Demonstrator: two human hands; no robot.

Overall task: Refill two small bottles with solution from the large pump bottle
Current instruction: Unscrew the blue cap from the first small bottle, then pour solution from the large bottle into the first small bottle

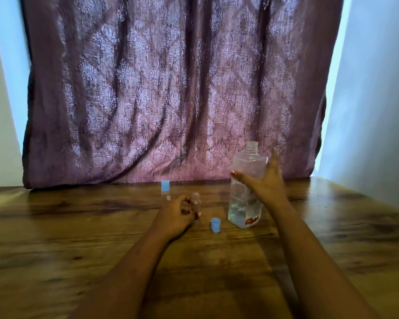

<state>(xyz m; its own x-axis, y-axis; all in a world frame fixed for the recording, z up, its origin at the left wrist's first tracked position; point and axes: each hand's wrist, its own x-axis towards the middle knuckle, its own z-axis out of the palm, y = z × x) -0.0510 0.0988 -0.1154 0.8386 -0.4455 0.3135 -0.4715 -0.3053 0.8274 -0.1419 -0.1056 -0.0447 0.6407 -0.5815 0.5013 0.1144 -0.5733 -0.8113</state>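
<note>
Wall [0, 111] shows pale at the far left, and next to it a maroon patterned curtain [171, 88] hangs down to the back edge of the wooden desk [78, 249].

Near the curtain's hem a small clear bottle [165, 192] stands upright with its blue cap on; what it holds is too faint to tell. Just right of it, and nearer the camera, the left grip [181, 211] rests on the desk with its fingers curled round a second small bottle [196, 202]. That one is upright, uncapped and clear, and no liquid level can be made out in it. A loose blue cap [215, 225] lies on its side on the desk between this bottle and the big one.

The large bottle [245, 203] leans slightly, its threaded neck open with no pump on it. Clear liquid fills about the lower third. The right grip [266, 183] holds it by the shoulder, thumb across the near face, fingers spread round the far side. Whether its base touches the desk is unclear. Pale wall [378, 111] closes the right side.
</note>
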